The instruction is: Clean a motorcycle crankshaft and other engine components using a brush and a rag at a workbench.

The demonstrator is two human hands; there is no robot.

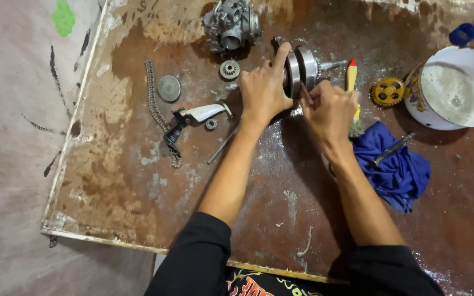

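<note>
The crankshaft (301,70), a pair of round steel discs on a shaft, is gripped by the left hand (263,90): the grip is closed over the left disc, fingers curled across its rim and the forefinger stretched up along it. The right hand (330,108) is pressed in just beside it, its grip drawn narrow on a thin dark rod (306,94) that is held against the gap between the discs. The crankshaft is held toward the far edge of the tabletop (127,181), about midway along it, its shaft end pointing right.

Just right of the hands a brush with a yellow handle and red tip (351,77) is seen, and beyond it a yellow gear (388,91). A blue cloth (399,167) with a metal tool laid on it is spread beside the right wrist. A white bowl (470,112) is set near the far right corner. At the far edge a carburettor (230,24) is parked, with a small sprocket (229,69) below it. To the left, a chain (154,107), a round disc (169,88) and a white-handled lever (201,113) are laid out.
</note>
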